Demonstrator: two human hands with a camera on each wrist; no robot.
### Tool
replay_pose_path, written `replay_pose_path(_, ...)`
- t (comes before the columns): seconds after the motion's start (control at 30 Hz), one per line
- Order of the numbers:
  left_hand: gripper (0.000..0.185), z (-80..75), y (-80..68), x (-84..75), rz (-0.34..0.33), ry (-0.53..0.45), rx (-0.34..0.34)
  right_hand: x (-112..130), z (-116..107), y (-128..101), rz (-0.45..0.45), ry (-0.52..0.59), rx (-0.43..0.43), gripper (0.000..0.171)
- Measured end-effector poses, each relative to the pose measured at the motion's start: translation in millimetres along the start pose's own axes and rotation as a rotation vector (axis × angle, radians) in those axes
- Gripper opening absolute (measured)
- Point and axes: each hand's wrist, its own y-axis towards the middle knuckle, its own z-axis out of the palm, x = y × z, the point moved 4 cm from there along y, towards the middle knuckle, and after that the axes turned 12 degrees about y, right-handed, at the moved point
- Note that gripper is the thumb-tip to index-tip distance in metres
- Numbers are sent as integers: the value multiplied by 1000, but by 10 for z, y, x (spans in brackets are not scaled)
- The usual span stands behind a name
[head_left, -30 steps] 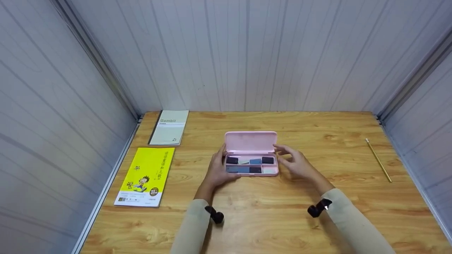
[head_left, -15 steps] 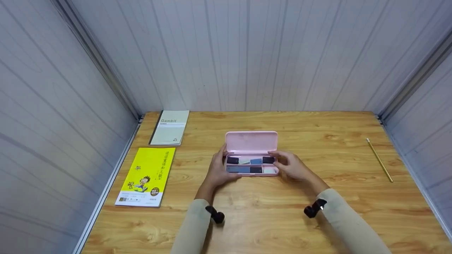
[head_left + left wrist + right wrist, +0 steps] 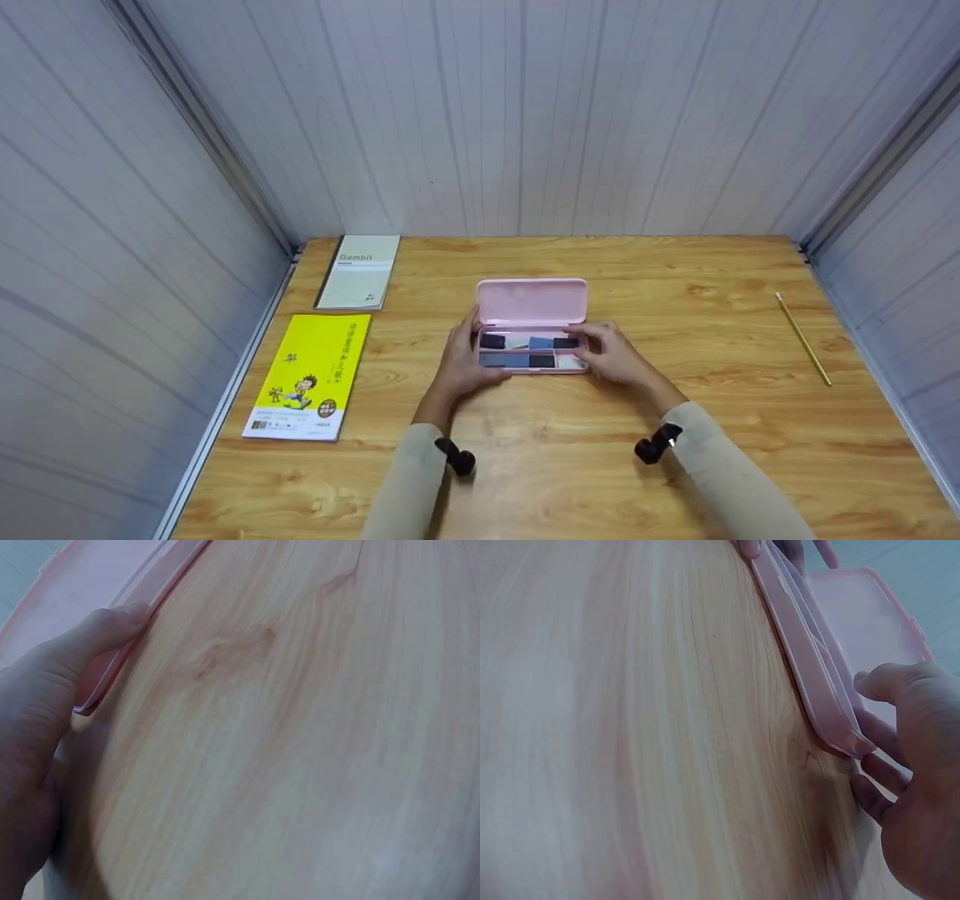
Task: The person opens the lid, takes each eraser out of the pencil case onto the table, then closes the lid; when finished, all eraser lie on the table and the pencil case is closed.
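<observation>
A pink pencil case (image 3: 532, 301) lies on the table with its lid raised. Dark blocks (image 3: 493, 341), blue blocks (image 3: 504, 361) and white pieces fill its compartments. My left hand (image 3: 462, 360) grips the case's left end, its thumb along the front wall, as the left wrist view shows from close by. At the right end, my right hand (image 3: 616, 356) reaches over the rim. Its thumb and forefinger are apart, with the dark block (image 3: 565, 343) in the back right corner between them. In the right wrist view the thumb (image 3: 881, 681) is extended over the case's edge.
On the left of the wooden table (image 3: 525, 465) lie a yellow book (image 3: 311, 367) and, behind it, a pale notebook (image 3: 360, 271). A pencil (image 3: 802, 337) lies at the far right. Panel walls (image 3: 480, 120) enclose the back and sides.
My right hand has moved left from beside the case to over its right compartments. The left hand has stayed on the case, which keeps its place.
</observation>
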Motion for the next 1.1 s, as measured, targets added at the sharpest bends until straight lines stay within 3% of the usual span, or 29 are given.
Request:
replay_pose_path(0.23, 143, -11, -16, -13, 21, -10, -10, 15, 86, 45, 16, 10, -11, 40)
replay_pose_path(0.77, 144, 0, -13, 9, -8, -25, 4, 28, 188, 122, 39, -65, 9, 41)
replay_pose_path(1.1, 144, -6, -11, -8, 3, -12, -2, -13, 158, 116, 46, -56, 2, 28)
